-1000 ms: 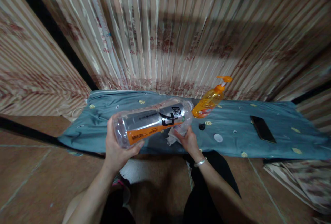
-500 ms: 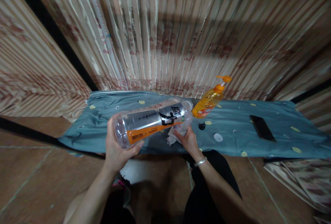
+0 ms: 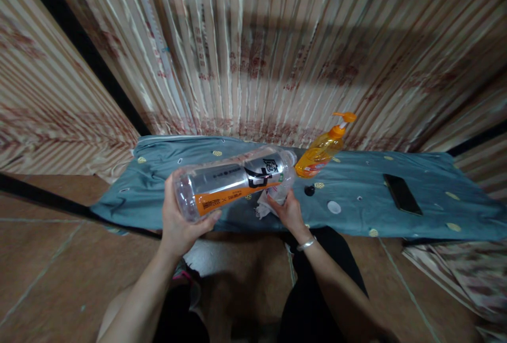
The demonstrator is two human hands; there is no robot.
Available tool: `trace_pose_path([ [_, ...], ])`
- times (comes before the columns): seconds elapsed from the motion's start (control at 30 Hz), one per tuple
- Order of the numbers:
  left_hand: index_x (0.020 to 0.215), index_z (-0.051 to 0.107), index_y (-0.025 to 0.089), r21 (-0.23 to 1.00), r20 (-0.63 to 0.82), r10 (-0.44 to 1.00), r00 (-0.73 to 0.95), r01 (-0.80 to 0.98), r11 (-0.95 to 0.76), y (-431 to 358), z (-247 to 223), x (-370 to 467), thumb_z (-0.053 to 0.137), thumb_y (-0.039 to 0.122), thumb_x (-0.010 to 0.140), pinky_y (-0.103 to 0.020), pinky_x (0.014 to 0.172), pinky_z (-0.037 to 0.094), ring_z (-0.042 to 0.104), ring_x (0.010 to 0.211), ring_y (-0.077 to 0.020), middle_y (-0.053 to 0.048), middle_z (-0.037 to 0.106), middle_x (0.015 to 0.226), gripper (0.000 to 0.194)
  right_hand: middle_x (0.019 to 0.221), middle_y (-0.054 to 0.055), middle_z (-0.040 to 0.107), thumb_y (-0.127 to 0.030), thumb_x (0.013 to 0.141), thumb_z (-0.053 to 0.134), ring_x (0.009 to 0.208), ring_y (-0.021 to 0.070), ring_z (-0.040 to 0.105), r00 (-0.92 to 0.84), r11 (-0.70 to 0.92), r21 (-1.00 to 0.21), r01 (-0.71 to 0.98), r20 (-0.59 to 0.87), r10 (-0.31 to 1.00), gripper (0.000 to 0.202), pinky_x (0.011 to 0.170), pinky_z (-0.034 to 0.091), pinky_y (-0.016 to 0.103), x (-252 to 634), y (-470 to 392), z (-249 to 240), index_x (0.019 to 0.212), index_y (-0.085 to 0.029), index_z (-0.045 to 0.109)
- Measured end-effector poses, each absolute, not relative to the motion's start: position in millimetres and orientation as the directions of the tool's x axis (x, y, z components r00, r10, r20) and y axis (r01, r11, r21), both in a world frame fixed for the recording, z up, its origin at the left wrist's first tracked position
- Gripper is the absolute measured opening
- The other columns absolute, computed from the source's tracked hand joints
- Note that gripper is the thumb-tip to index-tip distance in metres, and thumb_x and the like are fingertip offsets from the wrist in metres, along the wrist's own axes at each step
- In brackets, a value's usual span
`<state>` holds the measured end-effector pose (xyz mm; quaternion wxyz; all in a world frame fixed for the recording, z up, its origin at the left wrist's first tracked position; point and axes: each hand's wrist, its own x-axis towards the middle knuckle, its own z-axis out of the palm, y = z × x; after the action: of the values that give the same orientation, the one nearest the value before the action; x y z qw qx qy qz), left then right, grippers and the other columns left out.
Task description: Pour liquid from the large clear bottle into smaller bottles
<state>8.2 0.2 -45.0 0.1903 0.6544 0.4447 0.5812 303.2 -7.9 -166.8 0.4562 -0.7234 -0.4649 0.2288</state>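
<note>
A large clear plastic bottle (image 3: 233,182) with a silver and orange label lies tilted in the air, its uncapped neck pointing right. Its base is gripped by my left hand (image 3: 180,226), the thumb along the lower side. My right hand (image 3: 288,211), with a silver bracelet at the wrist, pinches a crumpled white cloth (image 3: 266,206) against the bottle's underside near the neck. Just right of the neck stands an orange pump bottle (image 3: 319,155) with yellow liquid. A small black cap (image 3: 309,190) and a white disc (image 3: 334,207) lie to the right of my right hand.
A black phone (image 3: 403,194) rests on the right part of the narrow surface covered in blue-green cloth (image 3: 364,184). Pleated curtains (image 3: 253,57) hang behind it. Black frame bars (image 3: 83,42) slant at the left. My legs are below the front edge.
The bottle has rolled slightly in my hands, so its label sits at a somewhat different angle. Both hands keep nearly the same places, and the whole view has shifted slightly.
</note>
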Motion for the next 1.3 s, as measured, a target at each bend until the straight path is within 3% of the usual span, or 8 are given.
trace_pose_path([
  [0.37,0.140,0.056,0.018,0.800,0.553,0.829,-0.087,0.334,-0.499,-0.1,-43.6,9.9,0.093,0.069,0.062,-0.061,0.110,0.060,0.074,0.124,-0.0416,-0.019,0.072,0.131,0.100,0.106,0.015,0.087,-0.058,0.075,0.083,0.099,0.0377,0.085,0.475,-0.179,-0.855,0.488,0.088,0.875,0.059,0.083,0.066,0.044,302.1,-7.5,-164.5,0.118,-0.022,0.064],
  [0.57,0.137,0.058,0.019,0.800,0.549,0.830,-0.095,0.347,-0.490,-1.1,-41.0,11.4,0.092,0.068,0.060,-0.058,0.106,0.062,0.075,0.119,-0.0401,-0.018,0.072,0.128,0.097,0.106,0.016,0.087,-0.061,0.074,0.083,0.099,0.0381,0.085,0.484,-0.195,-0.850,0.490,0.080,0.871,0.060,0.085,0.066,0.045,302.0,-7.7,-165.0,0.116,-0.022,0.065],
  [0.8,0.136,0.055,0.021,0.809,0.541,0.835,-0.100,0.333,-0.484,-2.0,-38.7,13.9,0.092,0.070,0.060,-0.057,0.107,0.061,0.074,0.121,-0.0396,-0.015,0.072,0.127,0.098,0.108,0.015,0.087,-0.067,0.078,0.083,0.099,0.0362,0.085,0.472,-0.127,-0.867,0.482,0.135,0.871,0.060,0.085,0.067,0.045,302.4,-8.4,-168.9,0.116,-0.023,0.065],
  [1.3,0.137,0.055,0.020,0.805,0.548,0.829,-0.109,0.340,-0.487,-2.8,-40.9,12.2,0.093,0.066,0.060,-0.055,0.101,0.064,0.076,0.116,-0.0384,-0.016,0.073,0.128,0.097,0.103,0.015,0.087,-0.058,0.077,0.084,0.096,0.0370,0.085,0.471,-0.150,-0.856,0.495,0.119,0.874,0.054,0.082,0.068,0.043,301.1,-8.4,-165.6,0.114,-0.022,0.065],
])
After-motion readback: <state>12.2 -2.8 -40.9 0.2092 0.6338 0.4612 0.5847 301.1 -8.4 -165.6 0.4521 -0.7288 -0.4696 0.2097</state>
